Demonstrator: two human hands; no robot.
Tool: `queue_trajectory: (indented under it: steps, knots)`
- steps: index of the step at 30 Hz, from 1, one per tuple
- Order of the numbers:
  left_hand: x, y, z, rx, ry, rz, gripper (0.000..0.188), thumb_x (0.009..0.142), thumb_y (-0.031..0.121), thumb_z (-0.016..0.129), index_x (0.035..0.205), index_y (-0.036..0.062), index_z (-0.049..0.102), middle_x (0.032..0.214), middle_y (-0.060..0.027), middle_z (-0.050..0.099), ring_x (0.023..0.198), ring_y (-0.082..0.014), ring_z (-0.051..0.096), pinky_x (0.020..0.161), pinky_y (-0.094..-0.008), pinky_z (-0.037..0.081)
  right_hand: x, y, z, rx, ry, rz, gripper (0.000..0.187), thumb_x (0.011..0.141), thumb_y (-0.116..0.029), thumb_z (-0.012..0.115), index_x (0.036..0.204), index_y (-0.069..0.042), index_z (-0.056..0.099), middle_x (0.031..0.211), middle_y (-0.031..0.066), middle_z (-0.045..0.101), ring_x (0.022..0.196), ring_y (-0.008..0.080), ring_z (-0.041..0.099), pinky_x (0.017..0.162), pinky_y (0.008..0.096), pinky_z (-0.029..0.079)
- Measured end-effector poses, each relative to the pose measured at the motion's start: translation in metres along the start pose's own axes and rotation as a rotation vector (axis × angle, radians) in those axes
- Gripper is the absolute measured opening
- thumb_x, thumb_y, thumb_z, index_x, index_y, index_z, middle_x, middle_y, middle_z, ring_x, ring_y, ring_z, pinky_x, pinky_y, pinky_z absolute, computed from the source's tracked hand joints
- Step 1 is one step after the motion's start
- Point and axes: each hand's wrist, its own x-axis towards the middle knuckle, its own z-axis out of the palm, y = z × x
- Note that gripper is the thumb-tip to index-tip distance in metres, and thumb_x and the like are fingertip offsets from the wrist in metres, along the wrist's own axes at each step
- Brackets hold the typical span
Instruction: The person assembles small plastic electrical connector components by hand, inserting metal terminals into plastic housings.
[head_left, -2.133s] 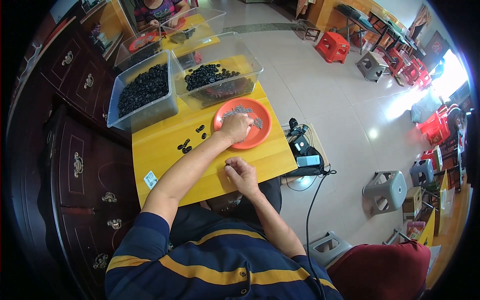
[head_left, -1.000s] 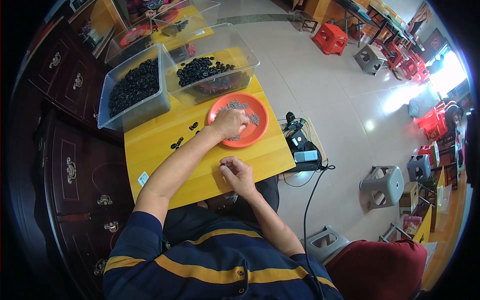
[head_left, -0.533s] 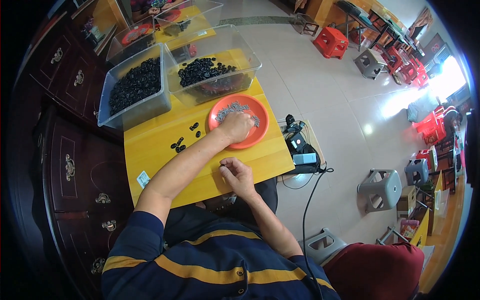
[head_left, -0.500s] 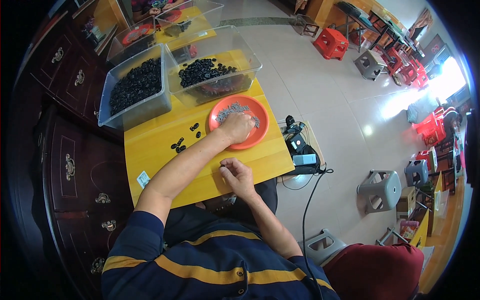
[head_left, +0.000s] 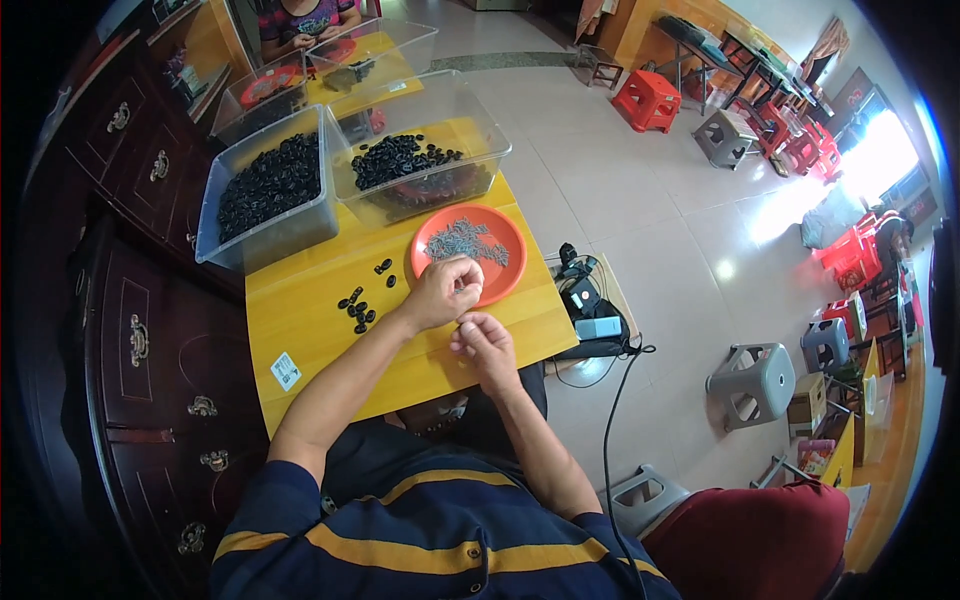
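Observation:
An orange-red plate (head_left: 515, 250) on the yellow table holds a scatter of small grey slender pieces (head_left: 462, 240). At the plate's near edge is my left hand (head_left: 444, 294), its fingers drawn together; whatever they hold is too small to make out. My right hand (head_left: 487, 350) sits just below, closed in a pinch at a small dark piece, mostly hidden by the fingers. Fingertips of both hands nearly meet. To the left of my left forearm, several loose black oval pieces (head_left: 358, 311) lie on the table.
Behind the plate stand a tub (head_left: 328, 185) full of black ovals and a clear bin (head_left: 490, 165) with more. Across the table another person (head_left: 305, 25) works. Dark drawers (head_left: 150, 370) rise at left. A grey stool (head_left: 755, 385) and a cable (head_left: 612, 430) are at right.
My left hand has come back from the grey pieces in the plate toward my right hand. The right hand has shifted slightly. More black ovals show on the table beside my forearm.

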Motion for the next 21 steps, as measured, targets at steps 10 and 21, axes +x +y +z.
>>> queue_trajectory:
  steps: [10, 21]
  knots:
    - [-0.047, 0.033, -0.009, -0.203, 0.002, -0.001, 0.004, 0.082, -0.002, 0.057, 0.084, 0.0009, 0.057, 0.097, -0.0075, 0.061, 0.085, -0.0111, 0.057, 0.075, -0.0268, 0.048, -0.01, -0.03, 0.018, 0.175, -0.037, 0.064, 0.019, 0.1, -0.024, 0.058, 0.108, -0.007, 0.062, 0.083, 0.0003, 0.063, 0.072, 0.0099, 0.06, 0.067, 0.0234, 0.05]
    - [-0.048, 0.062, -0.014, 0.027, 0.044, 0.056, 0.008, 0.082, -0.001, 0.066, 0.09, 0.0025, 0.066, 0.086, -0.0054, 0.066, 0.072, -0.0123, 0.063, 0.06, -0.0253, 0.049, -0.01, -0.038, 0.017, 0.084, -0.05, 0.065, 0.017, 0.1, -0.028, 0.059, 0.099, -0.011, 0.059, 0.079, -0.0031, 0.061, 0.067, 0.0061, 0.059, 0.063, 0.0213, 0.049]
